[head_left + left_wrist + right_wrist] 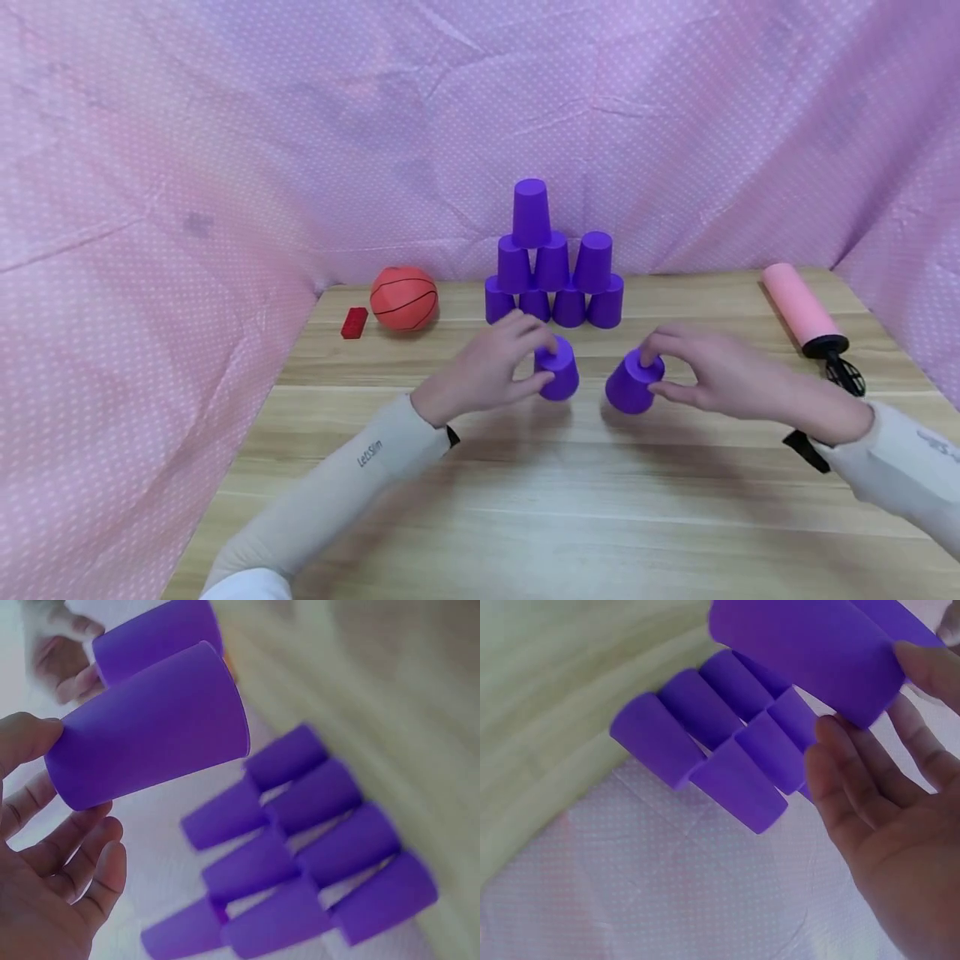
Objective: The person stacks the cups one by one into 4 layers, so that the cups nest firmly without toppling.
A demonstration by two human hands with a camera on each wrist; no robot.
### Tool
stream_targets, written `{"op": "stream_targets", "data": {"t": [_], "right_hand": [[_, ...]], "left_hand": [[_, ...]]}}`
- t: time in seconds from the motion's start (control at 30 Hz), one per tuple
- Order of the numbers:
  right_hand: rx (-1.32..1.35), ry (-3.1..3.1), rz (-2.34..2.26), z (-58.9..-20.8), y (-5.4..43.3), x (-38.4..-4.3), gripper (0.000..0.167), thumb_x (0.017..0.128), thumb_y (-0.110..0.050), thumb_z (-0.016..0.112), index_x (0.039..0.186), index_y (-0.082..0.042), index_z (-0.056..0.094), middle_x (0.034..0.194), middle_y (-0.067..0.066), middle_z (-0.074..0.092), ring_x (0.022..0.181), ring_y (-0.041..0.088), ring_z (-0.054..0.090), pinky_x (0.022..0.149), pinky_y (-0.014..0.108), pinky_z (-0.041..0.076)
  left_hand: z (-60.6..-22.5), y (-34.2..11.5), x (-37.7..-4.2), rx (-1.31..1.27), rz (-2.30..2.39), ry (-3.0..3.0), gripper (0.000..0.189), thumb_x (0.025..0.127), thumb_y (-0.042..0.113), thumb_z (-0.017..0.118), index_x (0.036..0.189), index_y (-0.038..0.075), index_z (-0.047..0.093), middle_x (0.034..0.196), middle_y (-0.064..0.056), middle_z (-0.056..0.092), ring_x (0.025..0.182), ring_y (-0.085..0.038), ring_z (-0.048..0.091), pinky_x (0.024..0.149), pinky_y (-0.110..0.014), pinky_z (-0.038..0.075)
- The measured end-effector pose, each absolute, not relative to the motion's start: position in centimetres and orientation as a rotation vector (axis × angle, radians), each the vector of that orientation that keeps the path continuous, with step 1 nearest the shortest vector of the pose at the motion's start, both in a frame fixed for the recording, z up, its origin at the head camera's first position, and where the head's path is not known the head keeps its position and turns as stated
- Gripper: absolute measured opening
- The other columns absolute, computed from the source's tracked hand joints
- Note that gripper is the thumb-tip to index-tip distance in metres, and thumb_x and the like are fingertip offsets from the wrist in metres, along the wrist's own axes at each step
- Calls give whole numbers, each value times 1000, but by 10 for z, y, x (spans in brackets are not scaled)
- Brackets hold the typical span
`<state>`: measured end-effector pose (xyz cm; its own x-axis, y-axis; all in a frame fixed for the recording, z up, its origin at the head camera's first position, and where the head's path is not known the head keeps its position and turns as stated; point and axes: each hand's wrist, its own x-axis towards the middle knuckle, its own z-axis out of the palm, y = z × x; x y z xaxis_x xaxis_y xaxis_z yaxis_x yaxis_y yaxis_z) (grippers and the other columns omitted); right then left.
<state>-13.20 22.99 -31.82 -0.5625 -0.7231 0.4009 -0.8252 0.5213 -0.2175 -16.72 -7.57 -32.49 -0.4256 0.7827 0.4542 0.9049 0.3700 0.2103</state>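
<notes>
Two upside-down purple cups are in the hands, in front of a stack of more such cups. My left hand (501, 360) pinches the left purple cup (558, 373) near its closed end, thumb on one side and fingers on the other. To its right, my right hand (712, 372) grips the right purple cup (628, 388) the same way, and this cup tilts a little. The left wrist view shows the held cup (150, 727) close up, overlapping the other. Behind them stands the cup stack (551, 265): a bottom row of several, three above, and one on top at the left.
A red basketball (404, 298) lies left of the stack, with a small red block (354, 323) beside it. At the right lies a pink pump (802, 307) with a black end. Pink dotted cloth (420, 125) hangs behind the wooden table (525, 517).
</notes>
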Motion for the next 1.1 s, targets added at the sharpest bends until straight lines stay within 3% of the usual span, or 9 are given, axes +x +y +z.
{"op": "stream_targets", "data": {"t": [0.37, 0.7, 1.1], "right_hand": [[1222, -2418, 594, -289, 223, -170, 33, 70, -8, 80, 98, -11, 62, 93, -6, 61, 85, 9, 57, 74, 25, 45], [1044, -2355, 669, -250, 213, -221, 27, 78, -7, 75, 100, 1, 61, 95, 11, 64, 87, 23, 59, 71, 36, 48], [836, -2572, 687, -231, 197, -286, 30, 92, -26, 62, 112, -5, 59, 107, 10, 61, 97, 27, 58, 78, 40, 47]], "left_hand": [[-290, -91, -191, -1357, -788, -2258, 23, 83, 15, 72, 100, 8, 58, 101, -2, 55, 95, -19, 50, 81, -27, 43], [-261, -90, -222, -1232, -783, -2229, 21, 85, 12, 67, 103, 5, 58, 96, -3, 54, 86, -15, 49, 72, -27, 43], [-206, -69, -268, -1015, -696, -2278, 26, 93, 21, 60, 110, 2, 55, 102, -8, 53, 94, -17, 52, 81, -22, 41]]}}
